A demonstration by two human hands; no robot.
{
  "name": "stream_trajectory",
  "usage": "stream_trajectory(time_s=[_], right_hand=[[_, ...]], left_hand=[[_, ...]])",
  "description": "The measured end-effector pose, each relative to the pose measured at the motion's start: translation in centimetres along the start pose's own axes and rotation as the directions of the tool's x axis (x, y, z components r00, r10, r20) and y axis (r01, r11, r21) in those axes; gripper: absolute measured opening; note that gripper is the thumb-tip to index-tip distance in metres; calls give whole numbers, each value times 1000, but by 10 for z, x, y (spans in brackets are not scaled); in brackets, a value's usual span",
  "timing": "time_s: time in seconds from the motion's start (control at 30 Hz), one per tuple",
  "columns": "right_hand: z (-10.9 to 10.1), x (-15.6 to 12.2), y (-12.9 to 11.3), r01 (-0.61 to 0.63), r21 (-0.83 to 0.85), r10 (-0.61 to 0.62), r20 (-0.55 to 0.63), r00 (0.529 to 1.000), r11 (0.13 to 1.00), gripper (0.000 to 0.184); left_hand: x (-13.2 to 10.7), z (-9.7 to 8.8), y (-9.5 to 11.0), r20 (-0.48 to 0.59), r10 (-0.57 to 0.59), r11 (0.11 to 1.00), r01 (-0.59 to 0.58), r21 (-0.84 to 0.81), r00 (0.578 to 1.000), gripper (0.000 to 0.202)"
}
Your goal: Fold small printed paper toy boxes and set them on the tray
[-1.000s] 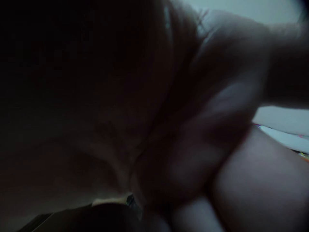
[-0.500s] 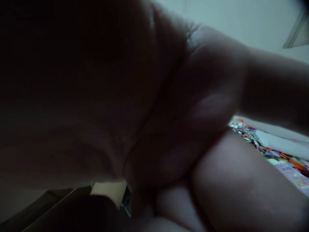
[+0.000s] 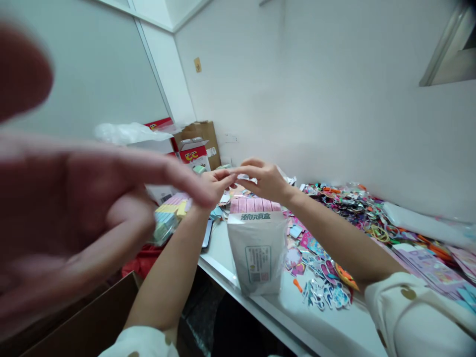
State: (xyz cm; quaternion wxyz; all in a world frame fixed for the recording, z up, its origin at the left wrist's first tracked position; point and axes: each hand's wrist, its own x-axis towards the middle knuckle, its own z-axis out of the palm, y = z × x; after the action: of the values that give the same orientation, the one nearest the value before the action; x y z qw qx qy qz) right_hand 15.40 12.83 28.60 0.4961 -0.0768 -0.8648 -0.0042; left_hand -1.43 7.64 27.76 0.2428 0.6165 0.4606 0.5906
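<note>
A light touch looked wisest to me, clear of the plastic-wrapped pack of pink boxes (image 3: 256, 258) upright on the table (image 3: 219, 248). The left hand (image 3: 218, 182) and right hand (image 3: 265, 179) seemed to meet above it, fingers loosely spread (whether they held anything, I couldn't tell). A blurred third hand (image 3: 74, 208) sat leftward; half a second earlier, one blocked nearly everything.
</note>
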Motion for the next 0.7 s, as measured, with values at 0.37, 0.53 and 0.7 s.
stream_trajectory(time_s=[0.37, 0.53, 0.7], right_hand=[[23, -8, 3, 136, -189, -160, -119, 980, 973, 19], [19, -9, 9, 186, -306, -218, -74, 973, 934, 20], [19, -7, 8, 96, -269, -118, -70, 990, 958, 21]], left_hand=[[-3, 0, -2, 51, 87, 996, -88, 10, 995, 18], [1, 2, -4, 131, 124, 991, -130, 40, 984, 16], [2, 7, -4, 138, 135, 984, -149, 96, 981, 20]])
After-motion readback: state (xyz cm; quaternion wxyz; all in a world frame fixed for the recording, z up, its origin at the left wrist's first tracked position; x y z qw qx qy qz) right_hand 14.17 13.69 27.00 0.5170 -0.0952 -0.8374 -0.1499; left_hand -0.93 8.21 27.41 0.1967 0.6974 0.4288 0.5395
